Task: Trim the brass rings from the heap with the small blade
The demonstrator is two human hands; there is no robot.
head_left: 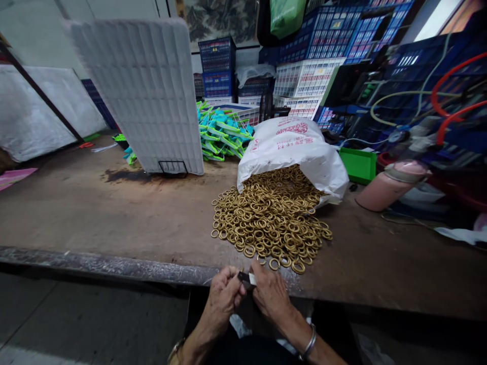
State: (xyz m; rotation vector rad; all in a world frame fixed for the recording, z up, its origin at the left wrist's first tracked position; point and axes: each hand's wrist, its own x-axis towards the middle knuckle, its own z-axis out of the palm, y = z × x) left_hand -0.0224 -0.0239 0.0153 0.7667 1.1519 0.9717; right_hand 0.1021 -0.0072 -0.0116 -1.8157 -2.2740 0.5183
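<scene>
Just past the table's front edge, my left hand (225,293) and my right hand (271,293) are close together with fingers bent in a pinch. Between them is a small black-and-white piece (243,277); its dark end is at my left fingers, its pale end at my right. Its exact kind is too small to make out. A brass-coloured ring (261,260) shows at my right fingertips; whether it is held I cannot tell. Right beyond my hands spreads a heap of brass-coloured rings (272,218), spilling from the open mouth of a white sack (283,139) lying on its side.
The brown table (125,218) has a worn front edge. A white ribbed panel (140,96) stands upright at the left, beside a pile of green and blue plastic pieces (222,132). At right are a green tray (357,165) and a pink bottle (391,185). Stacked crates (216,66) stand behind.
</scene>
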